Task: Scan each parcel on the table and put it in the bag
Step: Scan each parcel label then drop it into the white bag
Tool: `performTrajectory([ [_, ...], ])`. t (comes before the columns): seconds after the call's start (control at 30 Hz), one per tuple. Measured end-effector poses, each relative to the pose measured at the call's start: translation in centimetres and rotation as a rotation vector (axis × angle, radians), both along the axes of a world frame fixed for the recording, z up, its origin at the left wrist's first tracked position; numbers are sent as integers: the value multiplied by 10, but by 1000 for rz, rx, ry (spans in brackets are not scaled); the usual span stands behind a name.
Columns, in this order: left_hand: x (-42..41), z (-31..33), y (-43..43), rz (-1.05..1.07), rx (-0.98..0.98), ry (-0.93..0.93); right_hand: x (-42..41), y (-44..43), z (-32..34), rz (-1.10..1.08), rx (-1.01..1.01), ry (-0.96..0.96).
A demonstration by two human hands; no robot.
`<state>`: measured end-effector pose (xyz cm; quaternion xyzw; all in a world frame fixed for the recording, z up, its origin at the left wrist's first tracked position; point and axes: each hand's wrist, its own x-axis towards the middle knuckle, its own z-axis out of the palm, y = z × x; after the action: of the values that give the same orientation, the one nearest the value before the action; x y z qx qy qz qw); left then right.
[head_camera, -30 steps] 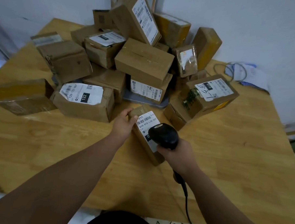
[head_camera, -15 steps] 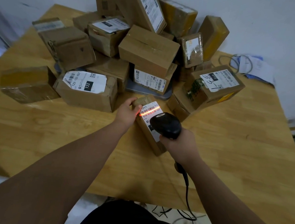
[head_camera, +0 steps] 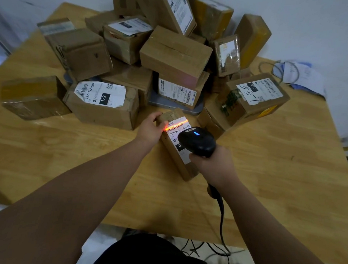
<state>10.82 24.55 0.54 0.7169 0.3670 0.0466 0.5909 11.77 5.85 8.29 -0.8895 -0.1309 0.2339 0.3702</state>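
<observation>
A small long cardboard parcel with a white label lies on the wooden table near the middle. My left hand grips its far left end. My right hand is closed around a black corded scanner held just over the parcel's label. An orange-red scan line falls across the barcode at the label's far end, and a blue light glows on the scanner's top. No bag is in view.
A pile of several cardboard parcels fills the back of the table, some stacked on a grey tray. Papers and a cable loop lie at the far right by the wall. The scanner cord drops off the near edge.
The scanner's red line has come on across the barcode and a blue light now shows on its top. Both hands hold much the same place on the parcel.
</observation>
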Motion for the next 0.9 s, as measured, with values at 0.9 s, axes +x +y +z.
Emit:
performTrajectory([
  [0.9,-152,10,-102,287,-370,-84,-61,-40,-56,-165,586,620],
])
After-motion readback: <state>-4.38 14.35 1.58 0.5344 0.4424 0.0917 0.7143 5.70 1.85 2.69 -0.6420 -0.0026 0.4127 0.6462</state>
